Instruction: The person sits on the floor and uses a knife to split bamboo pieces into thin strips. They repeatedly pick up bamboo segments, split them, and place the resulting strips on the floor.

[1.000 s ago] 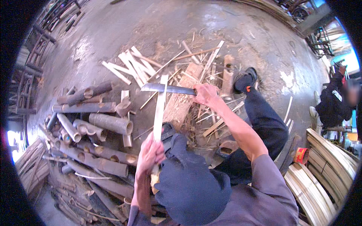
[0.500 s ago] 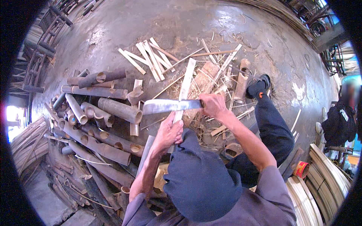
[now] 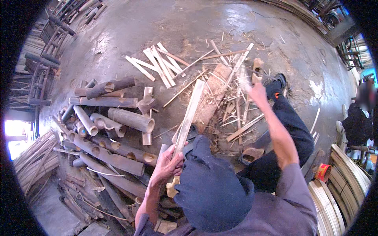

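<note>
left hand (image 3: 171, 162) grips strip (image 3: 190, 113), end free; right hand (image 3: 258, 93), blurred knife (image 3: 244, 82); open floor (image 3: 185, 25) beyond.

At lower centre, a soft, rounded navy head covering (image 3: 212, 185) sits above a purplish-grey shirt (image 3: 271, 208) with short right sleeve (image 3: 293, 183); dark trousers (image 3: 293, 124), orange ankle mark (image 3: 277, 95), black shoe (image 3: 280, 80) right of centre.

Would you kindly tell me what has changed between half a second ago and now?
The right hand has swung right and forward, near the right shoe; the knife no longer crosses the pale strip, and blur hides whether it is still held. The left hand, still gripping the strip, has drawn back toward the body. The bamboo tubes stayed put.
</note>
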